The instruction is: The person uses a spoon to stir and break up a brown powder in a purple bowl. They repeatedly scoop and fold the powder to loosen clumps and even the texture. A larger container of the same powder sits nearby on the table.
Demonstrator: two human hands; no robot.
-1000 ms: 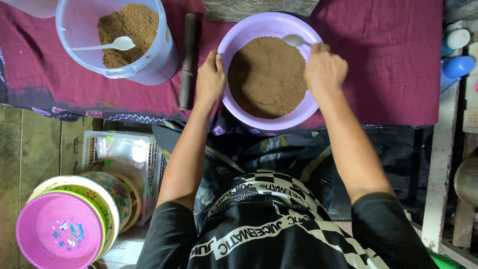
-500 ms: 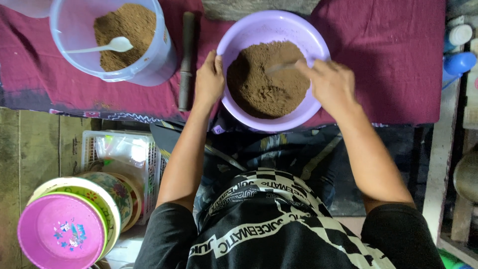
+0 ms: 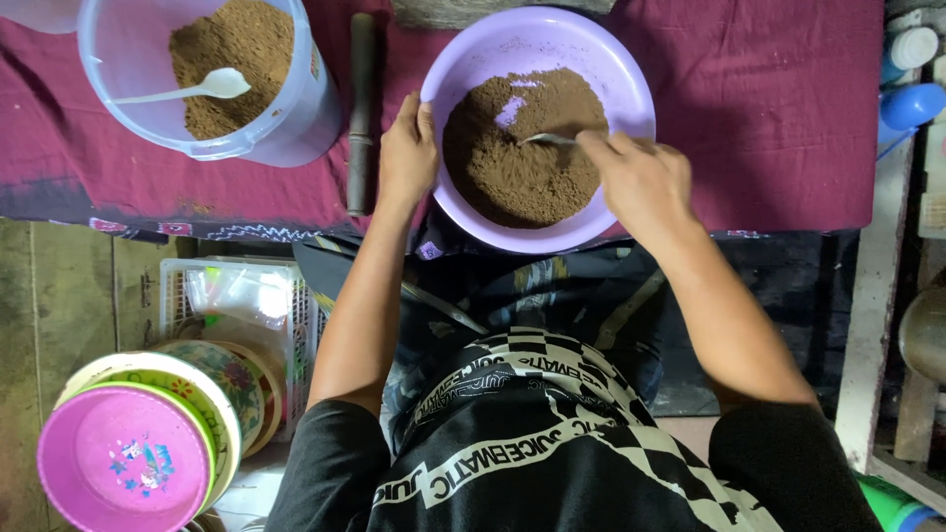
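The lilac bowl (image 3: 631,89) of brown powder (image 3: 517,163) sits on the maroon cloth (image 3: 788,118). At the bowl's 9 o'clock rim the left hand (image 3: 409,153) grips with curled fingers; from 3 o'clock the right hand (image 3: 641,177) pinches a metal spoon (image 3: 547,139), its tip in the powder. The powder looks loose and spillable, the bowl probably light and slidey, so the rim is the sensible hold.

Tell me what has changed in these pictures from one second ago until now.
The right hand left the far rim of the round lilac plastic bowl and now drags a metal spoon through the brown powder, leaving furrows. The left hand stays on the rim.
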